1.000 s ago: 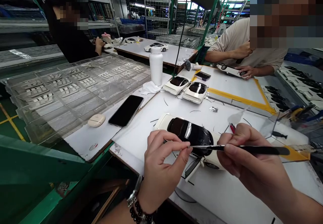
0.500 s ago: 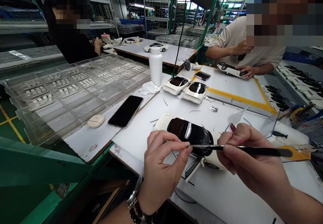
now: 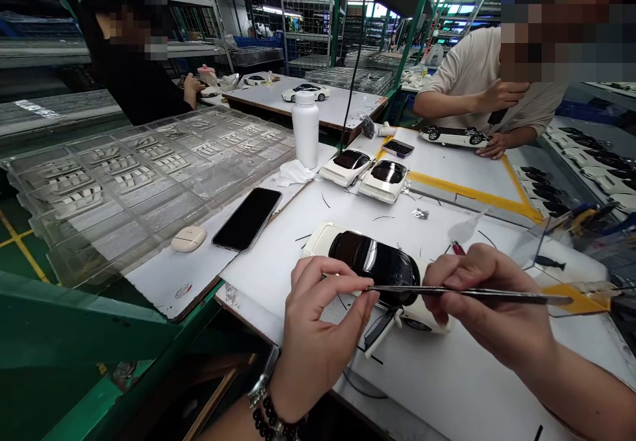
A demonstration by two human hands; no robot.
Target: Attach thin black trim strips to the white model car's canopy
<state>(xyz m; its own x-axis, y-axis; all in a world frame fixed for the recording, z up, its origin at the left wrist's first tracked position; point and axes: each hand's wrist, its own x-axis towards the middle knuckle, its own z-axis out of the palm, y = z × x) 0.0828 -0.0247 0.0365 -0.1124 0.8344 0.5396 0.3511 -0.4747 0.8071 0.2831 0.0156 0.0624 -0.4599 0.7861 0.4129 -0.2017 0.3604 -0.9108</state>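
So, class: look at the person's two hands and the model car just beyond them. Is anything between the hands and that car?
Only the tweezers, held by the right hand, with their tip at the left hand fingertips. They cross in front of the model car; nothing else visible stands between.

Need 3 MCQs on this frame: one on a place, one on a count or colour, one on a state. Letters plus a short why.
1. Where does the smartphone lie?
A. left of the near model car
B. on the car's roof
C. beside the far person

2. How many small white cars stand side by side behind the near car?
A. one
B. two
C. four

3. What does the right hand hold?
A. nothing
B. a white bottle
C. tweezers

Key: 1 A, it lies face up on the table left of the car. 2 B, a pair stands together. 3 C, the tweezers' tip meets the left hand fingertips.
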